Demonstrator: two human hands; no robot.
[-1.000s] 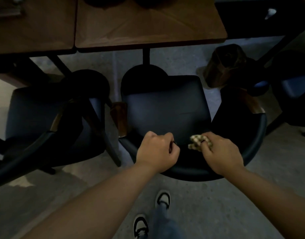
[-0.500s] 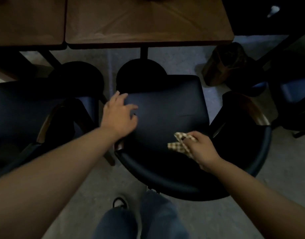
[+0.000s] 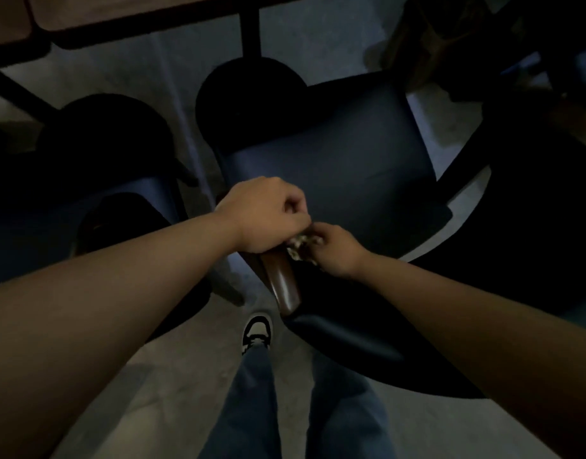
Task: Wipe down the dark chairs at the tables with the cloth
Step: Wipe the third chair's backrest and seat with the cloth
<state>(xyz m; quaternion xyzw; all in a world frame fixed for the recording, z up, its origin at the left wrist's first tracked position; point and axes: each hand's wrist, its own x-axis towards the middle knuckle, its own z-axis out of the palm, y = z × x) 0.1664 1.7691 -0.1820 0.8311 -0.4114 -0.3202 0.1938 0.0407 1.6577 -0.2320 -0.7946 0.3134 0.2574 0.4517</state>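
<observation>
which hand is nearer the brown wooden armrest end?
Left. The left hand grips the top of the brown wooden armrest; the right hand holds the checked cloth just beside it, over the seat's edge.

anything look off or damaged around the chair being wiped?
Nothing stands out. Right hand holds the checked cloth by the brown wooden armrest of the dark chair; left hand is curled beside it. Dim and blurry, though.

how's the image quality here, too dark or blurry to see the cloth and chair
Head view: very dim, with the chair seat nearly merging into shadow; the cloth is a small pale blur between the left hand and right hand; wide-angle bending stretches the forearms; the top right corner is smeared.
</observation>
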